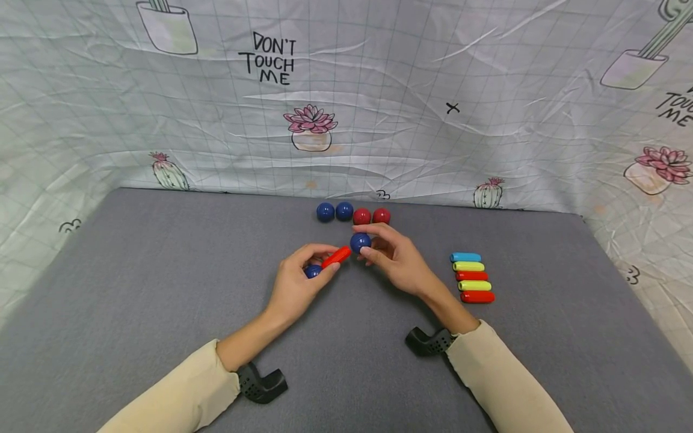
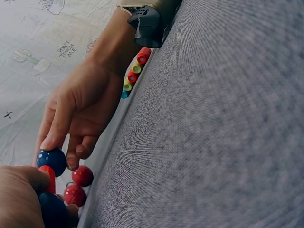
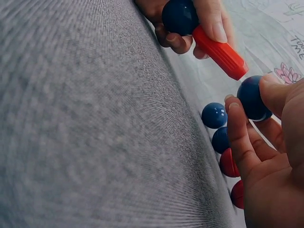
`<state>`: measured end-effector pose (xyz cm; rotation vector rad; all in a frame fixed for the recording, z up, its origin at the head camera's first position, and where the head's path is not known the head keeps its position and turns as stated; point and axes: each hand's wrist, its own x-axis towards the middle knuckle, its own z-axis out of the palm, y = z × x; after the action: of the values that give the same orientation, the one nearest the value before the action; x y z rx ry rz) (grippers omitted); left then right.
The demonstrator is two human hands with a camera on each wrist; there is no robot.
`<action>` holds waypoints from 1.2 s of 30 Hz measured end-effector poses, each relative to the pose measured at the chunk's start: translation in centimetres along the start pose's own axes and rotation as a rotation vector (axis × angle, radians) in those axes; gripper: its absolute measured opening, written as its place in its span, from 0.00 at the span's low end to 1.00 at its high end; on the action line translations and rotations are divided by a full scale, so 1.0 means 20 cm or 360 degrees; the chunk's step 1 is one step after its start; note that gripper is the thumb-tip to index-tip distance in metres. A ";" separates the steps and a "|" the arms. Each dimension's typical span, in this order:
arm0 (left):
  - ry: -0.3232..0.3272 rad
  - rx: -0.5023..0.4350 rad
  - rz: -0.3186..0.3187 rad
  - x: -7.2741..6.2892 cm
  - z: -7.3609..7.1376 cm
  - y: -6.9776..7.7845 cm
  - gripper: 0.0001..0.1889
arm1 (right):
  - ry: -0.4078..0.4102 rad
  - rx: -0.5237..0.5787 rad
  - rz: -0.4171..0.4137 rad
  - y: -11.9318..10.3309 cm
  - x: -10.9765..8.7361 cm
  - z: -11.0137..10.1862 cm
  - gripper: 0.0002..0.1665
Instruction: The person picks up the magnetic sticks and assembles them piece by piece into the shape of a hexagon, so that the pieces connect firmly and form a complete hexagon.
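Observation:
My left hand grips a red ribbed rod, with a blue ball at the rod's near end. Thumb and fingers of my right hand pinch another blue ball. In the right wrist view the rod's free tip points toward that ball and stops a small gap short of it. Both hands are raised over the middle of the grey table. Fingers hide part of each ball.
Behind the hands, two blue balls and two red balls line up near the table's far edge. To the right lies a column of several short rods, blue, yellow and red. A printed cloth hangs behind.

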<state>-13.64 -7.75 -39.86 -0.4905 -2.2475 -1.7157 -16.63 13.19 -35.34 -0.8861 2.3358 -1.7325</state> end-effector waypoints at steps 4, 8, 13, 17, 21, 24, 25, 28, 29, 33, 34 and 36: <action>-0.0009 0.0001 -0.0019 0.00 0.00 0.00 0.12 | -0.0017 -0.0003 -0.0001 0.00 0.00 0.00 0.22; -0.0014 0.0006 -0.0040 0.00 0.00 0.02 0.12 | -0.0037 0.0008 -0.0012 0.01 0.00 0.01 0.23; -0.0046 0.0010 -0.0069 0.00 -0.01 0.14 0.12 | -0.0041 0.0020 -0.0005 0.02 -0.01 0.01 0.23; -0.0078 0.0025 -0.0094 -0.01 -0.02 0.19 0.12 | -0.0045 0.0021 -0.0001 0.01 -0.01 0.01 0.22; -0.0096 0.0022 -0.0100 -0.01 -0.02 0.20 0.12 | -0.0054 0.0021 0.0013 0.01 -0.01 0.01 0.22; -0.0100 0.0009 -0.0089 -0.01 -0.02 0.20 0.12 | -0.0059 0.0020 0.0017 0.01 -0.01 0.01 0.22; -0.0102 0.0005 -0.0087 -0.01 -0.02 0.20 0.12 | -0.0063 0.0021 0.0014 0.01 -0.01 0.01 0.22; -0.0105 -0.0013 -0.0086 -0.01 -0.02 0.20 0.12 | -0.0078 0.0024 0.0004 0.00 -0.01 0.01 0.21; -0.0106 -0.0020 -0.0088 -0.01 -0.02 0.20 0.12 | -0.0085 0.0027 0.0001 0.00 -0.01 0.01 0.21; -0.0110 -0.0025 -0.0083 0.00 -0.02 0.19 0.12 | -0.0096 0.0034 -0.0007 0.01 -0.01 0.01 0.22; -0.0114 -0.0028 -0.0084 0.00 -0.02 0.19 0.12 | -0.0098 0.0037 -0.0023 0.01 -0.01 0.01 0.22; -0.0128 -0.0036 -0.0092 0.00 -0.02 0.18 0.13 | -0.0097 0.0048 -0.0059 0.01 0.00 0.01 0.21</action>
<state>-12.04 -7.33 -36.53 -0.5131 -2.3217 -1.7819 -16.55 13.13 -35.59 -0.9691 2.2629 -1.7243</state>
